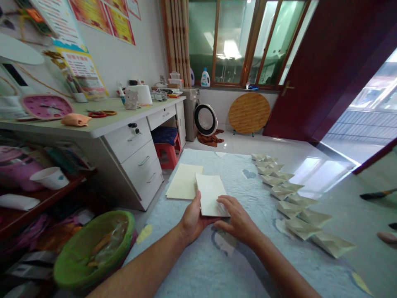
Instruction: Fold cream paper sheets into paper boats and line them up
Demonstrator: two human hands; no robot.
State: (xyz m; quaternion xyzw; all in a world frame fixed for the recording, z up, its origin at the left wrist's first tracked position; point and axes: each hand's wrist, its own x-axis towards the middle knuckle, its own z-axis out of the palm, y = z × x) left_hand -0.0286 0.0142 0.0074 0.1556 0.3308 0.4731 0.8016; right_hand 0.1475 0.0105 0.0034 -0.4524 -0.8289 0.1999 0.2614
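Note:
A folded sheet of pale paper (212, 195) is held up over the light blue cloth. My left hand (194, 217) is closed on its left and lower edges, thumb along the side and fingers underneath. Over the lower right part of the sheet hovers or rests my right hand (237, 217), its fingers bent loosely and the thumb apart; whether the fingertips press on the paper is hard to see. Behind the folded sheet lies a stack of cream paper (183, 181). Several folded paper boats (299, 215) stand in rows along the right side of the cloth.
The blue patterned cloth (245, 256) covers the low surface before me. At left are a green basket (124, 244) with plastic inside, a shelf, and a desk with drawers (138, 161). Farther off stand a red stool (167, 151), a washing machine (190, 114) and a round wooden tabletop (249, 112).

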